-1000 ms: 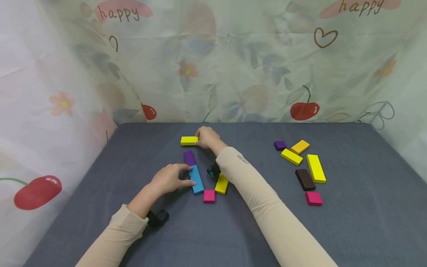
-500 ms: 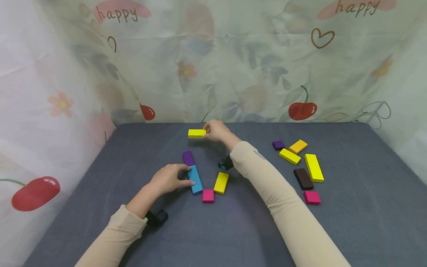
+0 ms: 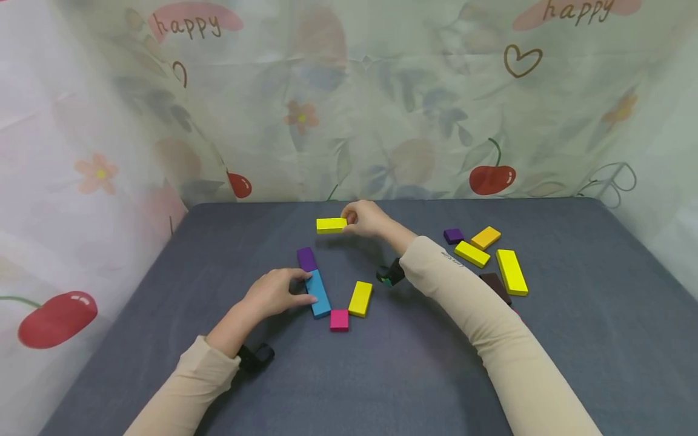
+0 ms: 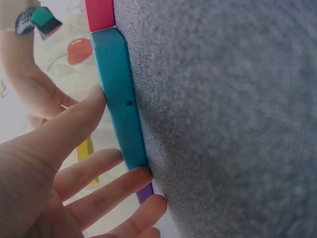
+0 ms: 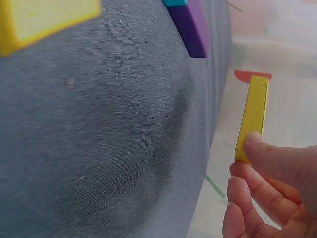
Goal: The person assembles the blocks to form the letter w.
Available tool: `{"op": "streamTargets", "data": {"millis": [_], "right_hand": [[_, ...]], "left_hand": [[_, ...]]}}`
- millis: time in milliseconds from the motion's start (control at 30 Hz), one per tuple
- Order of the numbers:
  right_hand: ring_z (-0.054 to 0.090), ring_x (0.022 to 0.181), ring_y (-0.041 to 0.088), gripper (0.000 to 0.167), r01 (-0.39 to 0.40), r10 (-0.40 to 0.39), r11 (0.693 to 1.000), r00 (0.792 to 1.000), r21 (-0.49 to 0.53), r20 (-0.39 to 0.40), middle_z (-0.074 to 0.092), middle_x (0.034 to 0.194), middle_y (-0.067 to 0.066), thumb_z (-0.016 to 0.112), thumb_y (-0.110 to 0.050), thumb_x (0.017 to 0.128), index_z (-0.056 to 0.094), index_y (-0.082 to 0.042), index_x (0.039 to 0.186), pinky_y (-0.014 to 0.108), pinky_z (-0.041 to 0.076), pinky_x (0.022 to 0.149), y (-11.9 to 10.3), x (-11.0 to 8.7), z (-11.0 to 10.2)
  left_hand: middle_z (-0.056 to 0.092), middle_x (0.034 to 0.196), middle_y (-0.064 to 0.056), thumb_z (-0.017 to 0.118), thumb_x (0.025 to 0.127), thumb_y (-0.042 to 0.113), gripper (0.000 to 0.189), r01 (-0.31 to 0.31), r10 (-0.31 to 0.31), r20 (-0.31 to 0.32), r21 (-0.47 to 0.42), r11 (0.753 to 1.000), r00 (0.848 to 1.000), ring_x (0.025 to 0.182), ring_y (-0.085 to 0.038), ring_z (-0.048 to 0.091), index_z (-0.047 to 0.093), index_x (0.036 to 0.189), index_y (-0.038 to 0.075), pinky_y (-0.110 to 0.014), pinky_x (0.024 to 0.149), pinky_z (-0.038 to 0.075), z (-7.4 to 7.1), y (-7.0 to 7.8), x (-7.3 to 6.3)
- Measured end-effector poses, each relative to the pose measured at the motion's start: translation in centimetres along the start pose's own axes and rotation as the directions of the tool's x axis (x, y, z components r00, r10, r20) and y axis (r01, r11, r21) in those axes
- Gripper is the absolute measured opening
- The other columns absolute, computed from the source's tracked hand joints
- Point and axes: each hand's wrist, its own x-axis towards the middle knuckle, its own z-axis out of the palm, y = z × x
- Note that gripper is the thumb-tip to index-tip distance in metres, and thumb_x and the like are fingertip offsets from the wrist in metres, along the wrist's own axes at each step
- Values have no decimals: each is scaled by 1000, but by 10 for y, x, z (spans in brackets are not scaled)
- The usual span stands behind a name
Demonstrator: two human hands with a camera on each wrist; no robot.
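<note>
The yellow block (image 3: 329,226) is up off the table (image 3: 403,375), at nine o'clock from the right hand (image 3: 366,219), which pinches one end between thumb and fingers. It sits about one o'clock from the left hand (image 3: 275,292) — loose, thumb and fingers touching the blue block (image 3: 320,295). The left wrist view shows a dark spot on the blue block's side that the head view misses. A purple block (image 3: 307,259) lies at its eleven o'clock, a pink block (image 3: 339,320) at five. Toward four o'clock, the right sleeve (image 3: 491,345) partly covers a brown block (image 3: 494,286).
</note>
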Motion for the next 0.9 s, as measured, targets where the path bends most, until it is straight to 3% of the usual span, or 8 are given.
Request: {"op": "streamTargets", "data": {"millis": [500, 900], "right_hand": [[61, 100, 29, 37, 115, -114, 993, 993, -19, 41, 63, 110, 14, 64, -16, 88, 57, -3, 123, 37, 51, 88, 19, -33, -4], [63, 89, 25, 34, 225, -223, 974, 968, -11, 115, 64, 105, 12, 64, -14, 88, 59, -4, 120, 34, 53, 81, 42, -51, -9]], "left_hand": [[61, 127, -8, 71, 79, 42, 60, 19, -19, 18, 5, 1000, 1000, 108, -23, 56, 57, 129, 11, -45, 94, 48, 0, 0, 1], [61, 127, -9, 71, 80, 42, 59, -2, 2, 6, 0, 1000, 1000, 110, -24, 57, 58, 128, 11, -46, 94, 48, 1, -1, 1]]}}
